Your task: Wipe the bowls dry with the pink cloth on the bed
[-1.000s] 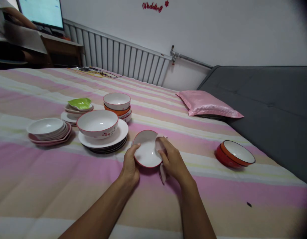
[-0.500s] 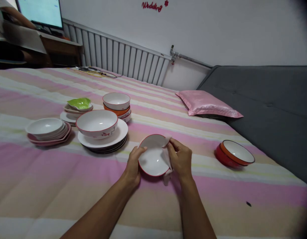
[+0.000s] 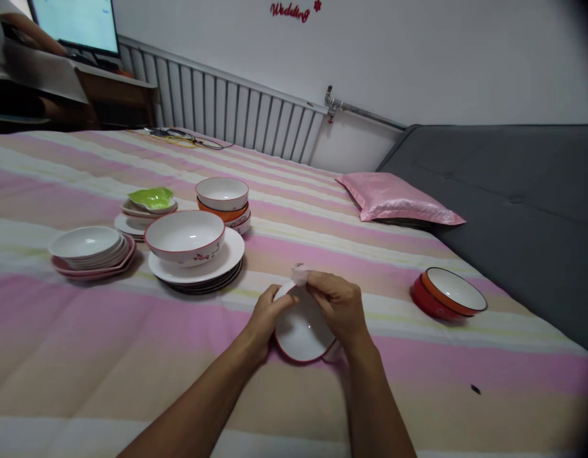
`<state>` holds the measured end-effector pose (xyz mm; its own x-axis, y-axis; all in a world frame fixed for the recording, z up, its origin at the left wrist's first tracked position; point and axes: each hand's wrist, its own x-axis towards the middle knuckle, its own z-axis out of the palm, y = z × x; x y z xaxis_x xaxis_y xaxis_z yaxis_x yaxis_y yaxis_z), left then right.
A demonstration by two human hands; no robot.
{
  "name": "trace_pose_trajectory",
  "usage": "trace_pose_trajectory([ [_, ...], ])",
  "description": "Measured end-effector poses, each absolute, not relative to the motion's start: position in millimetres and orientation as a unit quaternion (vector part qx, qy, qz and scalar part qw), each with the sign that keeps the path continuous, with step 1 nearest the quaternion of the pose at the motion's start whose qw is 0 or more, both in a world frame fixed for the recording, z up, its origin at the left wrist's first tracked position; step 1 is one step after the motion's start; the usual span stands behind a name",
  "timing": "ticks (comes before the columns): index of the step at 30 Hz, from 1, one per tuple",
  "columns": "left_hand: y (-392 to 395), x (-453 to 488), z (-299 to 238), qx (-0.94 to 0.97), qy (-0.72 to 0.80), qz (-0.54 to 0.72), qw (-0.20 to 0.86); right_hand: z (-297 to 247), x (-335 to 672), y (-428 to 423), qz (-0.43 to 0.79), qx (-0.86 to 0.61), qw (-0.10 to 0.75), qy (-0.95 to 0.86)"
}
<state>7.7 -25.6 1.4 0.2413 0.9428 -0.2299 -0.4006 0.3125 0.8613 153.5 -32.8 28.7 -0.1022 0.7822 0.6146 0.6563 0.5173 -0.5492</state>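
Near the front edge of the bed, about midway along it, the person holds a small white bowl with a red rim tilted above the striped cover. The left hand is closed on the bowl's left rim. The right hand is closed on a pale cloth, pinched at the bowl's upper rim, with a fold of it showing below the wrist.

Toward the left side of the bed stand a large white bowl on a stack of plates, a stack of small bowls behind it, a green leaf-shaped dish and a stack of shallow dishes.

Toward the right edge lies an orange bowl pair. A pink pillow lies at the far right corner.
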Motion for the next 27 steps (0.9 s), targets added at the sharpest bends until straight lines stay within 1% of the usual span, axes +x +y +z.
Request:
trace_pose_trajectory([
  [5, -24.0, 9.0, -0.3, 0.364, 0.368, 0.491, 0.701, 36.7, 146.4, -36.6, 0.031, -0.442, 0.420, -0.792],
  [8, -23.9, 9.4, 0.3, 0.372, 0.369, 0.494, 0.694, 37.4, 147.2, -37.5, 0.041, -0.448, 0.416, -0.790],
  [11, -24.8, 8.9, 1.2, 0.364, 0.393, 0.482, 0.693, 34.3, 151.5, -36.3, 0.081, -0.469, 0.435, -0.764],
  [16, -26.1, 7.5, 2.8, 0.344, 0.420, 0.490, 0.682, 26.9, 156.6, -33.4, 0.189, -0.499, 0.518, -0.669],
  [19, -25.6, 7.0, 3.4, 0.338, 0.418, 0.512, 0.670, 26.2, 155.0, -32.9, 0.228, -0.521, 0.555, -0.607],
  [23, -24.2, 5.7, 3.9, 0.317, 0.404, 0.539, 0.668, 28.4, 151.3, -33.2, 0.232, -0.560, 0.567, -0.558],
  [27, -22.7, 4.3, 3.7, 0.295, 0.396, 0.576, 0.652, 23.0, 151.5, -31.1, 0.193, -0.596, 0.541, -0.561],
])
